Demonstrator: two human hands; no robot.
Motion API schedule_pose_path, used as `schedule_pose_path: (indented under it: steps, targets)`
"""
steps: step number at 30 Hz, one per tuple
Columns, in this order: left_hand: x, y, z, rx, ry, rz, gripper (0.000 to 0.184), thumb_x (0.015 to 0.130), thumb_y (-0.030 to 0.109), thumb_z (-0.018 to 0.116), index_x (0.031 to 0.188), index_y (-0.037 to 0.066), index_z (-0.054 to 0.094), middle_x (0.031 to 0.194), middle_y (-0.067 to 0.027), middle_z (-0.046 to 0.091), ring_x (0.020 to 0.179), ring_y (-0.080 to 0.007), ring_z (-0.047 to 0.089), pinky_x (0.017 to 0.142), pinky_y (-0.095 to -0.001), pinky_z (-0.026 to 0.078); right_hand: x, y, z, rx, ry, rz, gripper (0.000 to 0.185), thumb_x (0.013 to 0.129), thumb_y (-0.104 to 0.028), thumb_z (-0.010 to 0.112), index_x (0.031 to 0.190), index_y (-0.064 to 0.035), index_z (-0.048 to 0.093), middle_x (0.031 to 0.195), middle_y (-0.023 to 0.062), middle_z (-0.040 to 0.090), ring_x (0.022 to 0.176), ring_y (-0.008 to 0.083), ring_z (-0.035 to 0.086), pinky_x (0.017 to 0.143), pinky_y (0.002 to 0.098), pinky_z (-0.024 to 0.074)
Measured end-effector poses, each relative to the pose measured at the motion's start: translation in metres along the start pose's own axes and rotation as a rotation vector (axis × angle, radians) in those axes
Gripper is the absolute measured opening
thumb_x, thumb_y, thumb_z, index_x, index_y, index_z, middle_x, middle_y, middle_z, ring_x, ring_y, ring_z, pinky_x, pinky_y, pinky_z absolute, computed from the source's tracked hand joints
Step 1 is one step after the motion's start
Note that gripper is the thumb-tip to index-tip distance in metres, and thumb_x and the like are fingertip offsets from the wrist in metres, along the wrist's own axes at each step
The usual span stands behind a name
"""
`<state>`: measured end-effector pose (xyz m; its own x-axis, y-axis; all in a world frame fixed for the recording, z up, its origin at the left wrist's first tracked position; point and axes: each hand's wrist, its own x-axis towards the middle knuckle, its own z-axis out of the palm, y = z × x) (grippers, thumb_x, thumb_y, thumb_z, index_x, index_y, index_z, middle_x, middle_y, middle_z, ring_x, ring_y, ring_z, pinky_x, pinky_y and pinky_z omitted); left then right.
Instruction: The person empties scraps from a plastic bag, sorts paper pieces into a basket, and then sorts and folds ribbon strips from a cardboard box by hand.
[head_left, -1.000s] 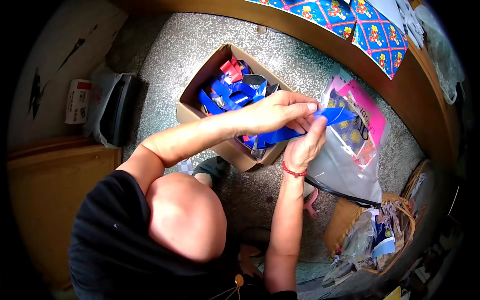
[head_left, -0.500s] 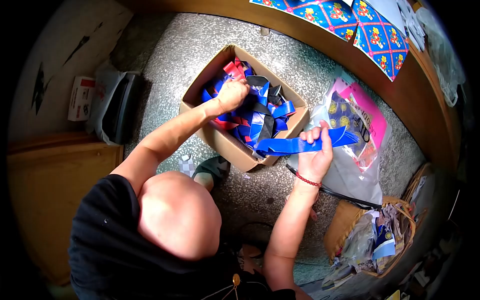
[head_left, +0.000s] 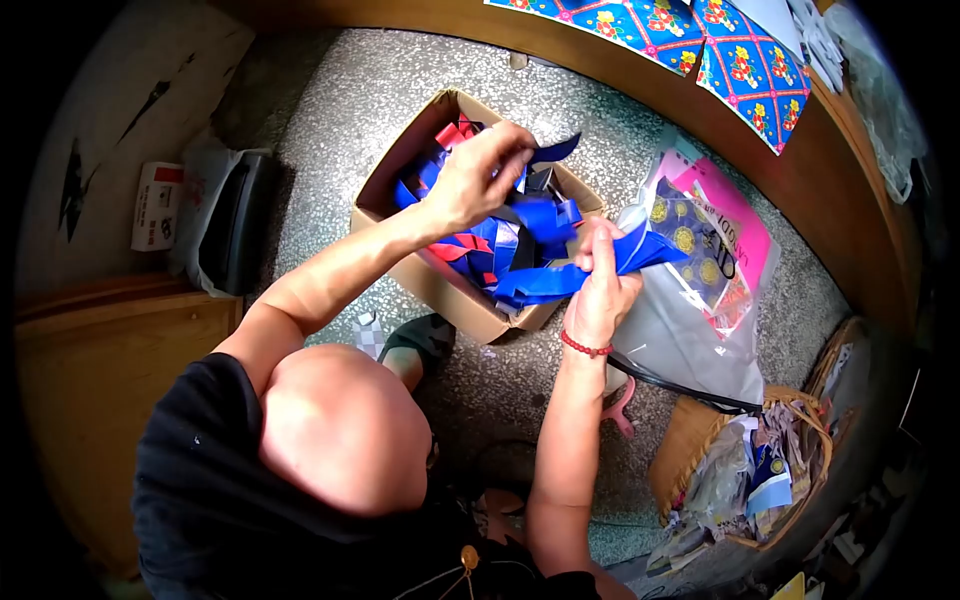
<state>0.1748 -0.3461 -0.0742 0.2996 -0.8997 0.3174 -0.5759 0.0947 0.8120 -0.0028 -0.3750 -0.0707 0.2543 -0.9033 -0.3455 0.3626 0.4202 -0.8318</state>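
Observation:
A cardboard box [head_left: 440,290] stands on the floor, filled with a tangle of blue, red and black glossy strips [head_left: 480,258]. Over its far part, my left hand [head_left: 478,180] is closed in a pinch on a blue strip [head_left: 558,150] whose end sticks out to the right. My right hand [head_left: 605,285], with a red bead bracelet on the wrist, grips blue strips [head_left: 540,287] at the box's right corner. Their ends spread out on both sides of the fingers. Between the hands, a blue strip is smeared by motion, and I cannot tell which hand has it.
A clear plastic bag [head_left: 700,345] with pink and printed packaging lies to the right. Below it is a wicker basket [head_left: 690,440] of scraps. A wooden ledge [head_left: 640,85] with blue flowered sheets [head_left: 755,75] runs along the back. Left are a small white box [head_left: 157,205] and wooden cabinet [head_left: 130,400].
My left hand has come up out of the box's contents with a blue strip. My right hand has moved slightly left and up, nearer the box, still gripping blue strips.

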Motion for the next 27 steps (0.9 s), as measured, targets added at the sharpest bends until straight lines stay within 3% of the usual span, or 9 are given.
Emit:
schedule_pose_path:
  steps: [2, 6, 8, 12, 14, 18, 21, 24, 27]
  targets:
    - [0.006, 0.008, 0.000, 0.147, 0.053, 0.371, 0.019, 0.077, -0.006, 0.057, 0.094, -0.002, 0.051, 0.086, -0.0150, 0.055, 0.076, -0.0292, 0.058, 0.064, -0.0311, 0.047, 0.001, -0.004, 0.000, -0.144, 0.086, -0.213, 0.016, 0.085, -0.010, 0.056, 0.090, 0.0046, 0.060, 0.070, -0.0003, 0.053, 0.061, 0.0057, 0.046, 0.056, 0.0189, 0.0350]
    - [0.000, 0.013, 0.011, 0.118, 0.053, 0.426, 0.022, 0.074, -0.008, 0.058, 0.094, -0.001, 0.051, 0.088, -0.0158, 0.055, 0.075, -0.0307, 0.058, 0.060, -0.0327, 0.048, -0.003, -0.008, 0.004, -0.321, -0.005, -0.165, 0.023, 0.083, -0.014, 0.061, 0.097, 0.0043, 0.060, 0.077, -0.0012, 0.055, 0.067, 0.0047, 0.048, 0.060, 0.0185, 0.0376]
    - [-0.009, 0.021, 0.018, 0.150, -0.050, 0.435, 0.024, 0.072, -0.004, 0.059, 0.095, 0.001, 0.053, 0.089, -0.0147, 0.056, 0.075, -0.0305, 0.058, 0.061, -0.0336, 0.049, -0.006, -0.004, 0.007, -0.291, -0.099, -0.170, 0.045, 0.081, -0.021, 0.065, 0.111, 0.0080, 0.051, 0.092, 0.0052, 0.058, 0.084, 0.0114, 0.053, 0.078, 0.0246, 0.0412]
    - [-0.030, 0.037, 0.039, -0.001, -0.045, 0.359, 0.023, 0.070, 0.004, 0.062, 0.091, 0.003, 0.055, 0.078, -0.0103, 0.049, 0.067, -0.0277, 0.055, 0.051, -0.0355, 0.046, -0.010, 0.005, 0.011, -0.164, -0.088, -0.190, 0.051, 0.083, -0.029, 0.060, 0.114, 0.0091, 0.047, 0.110, 0.0128, 0.052, 0.101, 0.0186, 0.048, 0.089, 0.0307, 0.0375]
    - [-0.035, 0.040, 0.043, -0.033, -0.106, 0.399, 0.023, 0.073, 0.004, 0.063, 0.095, 0.001, 0.057, 0.089, -0.0117, 0.054, 0.072, -0.0270, 0.058, 0.059, -0.0335, 0.049, -0.008, 0.011, 0.007, -0.098, -0.061, -0.162, 0.047, 0.086, -0.028, 0.056, 0.114, 0.0085, 0.048, 0.110, 0.0132, 0.052, 0.102, 0.0199, 0.049, 0.090, 0.0318, 0.0376]
    - [-0.048, 0.034, 0.048, -0.145, -0.180, 0.414, 0.019, 0.076, 0.004, 0.060, 0.094, -0.001, 0.056, 0.094, -0.0137, 0.055, 0.080, -0.0291, 0.057, 0.067, -0.0346, 0.049, -0.003, 0.008, -0.014, 0.036, 0.103, -0.051, 0.032, 0.090, -0.028, 0.044, 0.089, 0.0016, 0.058, 0.090, 0.0088, 0.057, 0.083, 0.0188, 0.053, 0.078, 0.0309, 0.0414]
    - [-0.042, 0.021, 0.035, 0.029, -0.163, 0.131, 0.017, 0.079, 0.007, 0.057, 0.093, -0.002, 0.055, 0.092, -0.0159, 0.055, 0.083, -0.0311, 0.058, 0.070, -0.0355, 0.048, 0.000, -0.010, -0.031, 0.095, 0.096, -0.213, 0.026, 0.092, -0.019, 0.039, 0.096, 0.0014, 0.054, 0.101, 0.0161, 0.055, 0.096, 0.0237, 0.052, 0.088, 0.0354, 0.0395]
    - [-0.032, -0.027, 0.040, 0.133, -0.245, -0.394, 0.027, 0.080, 0.015, 0.059, 0.100, -0.002, 0.053, 0.093, -0.0166, 0.055, 0.088, -0.0330, 0.055, 0.074, -0.0385, 0.046, -0.004, -0.031, -0.045, 0.081, 0.043, -0.289, 0.023, 0.092, -0.017, 0.036, 0.098, 0.0008, 0.050, 0.104, 0.0194, 0.055, 0.101, 0.0277, 0.051, 0.092, 0.0397, 0.0379]
    - [-0.026, -0.059, 0.055, 0.325, -0.244, -0.376, 0.038, 0.077, 0.018, 0.061, 0.108, -0.001, 0.050, 0.100, -0.0173, 0.051, 0.097, -0.0340, 0.050, 0.084, -0.0425, 0.041, -0.007, -0.040, -0.057, 0.137, -0.008, -0.295, 0.022, 0.093, -0.019, 0.036, 0.097, -0.0005, 0.049, 0.091, 0.0151, 0.055, 0.096, 0.0290, 0.052, 0.092, 0.0417, 0.0375]
